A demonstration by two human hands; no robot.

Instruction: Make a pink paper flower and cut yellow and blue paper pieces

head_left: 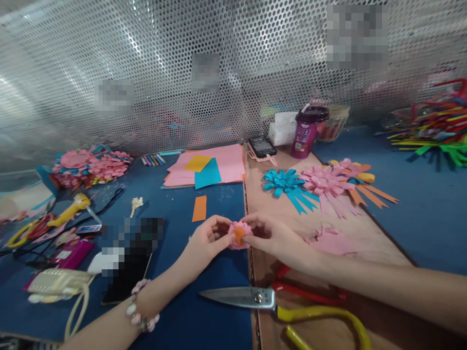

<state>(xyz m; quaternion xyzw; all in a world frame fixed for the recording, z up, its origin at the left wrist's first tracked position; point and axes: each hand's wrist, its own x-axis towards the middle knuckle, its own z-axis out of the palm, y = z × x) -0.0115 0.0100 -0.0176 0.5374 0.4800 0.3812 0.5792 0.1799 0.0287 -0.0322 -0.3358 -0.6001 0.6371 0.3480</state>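
Between my two hands is a small pink paper flower (pixel 234 243) with an orange paper piece (pixel 240 235) at its centre. My left hand (pixel 210 236) pinches the flower's left side. From the right, my right hand (pixel 268 236) grips it, the thumb resting on the orange centre. Just beyond my left hand lies an orange paper strip (pixel 199 209) on the blue table. Closer to me is a large pair of scissors (pixel 251 297) with one red and one yellow handle, lying closed. Pink paper scraps (pixel 333 241) lie beside my right forearm.
Finished blue (pixel 286 182) and pink paper rosettes (pixel 324 181) rest on the cardboard (pixel 368 233). Behind are coloured paper sheets (pixel 229 163), a phone (pixel 261 146) and a purple cup (pixel 306 133). A yellow glue gun (pixel 75 208), cables and a dark tablet-like slab (pixel 133 265) occupy the left.
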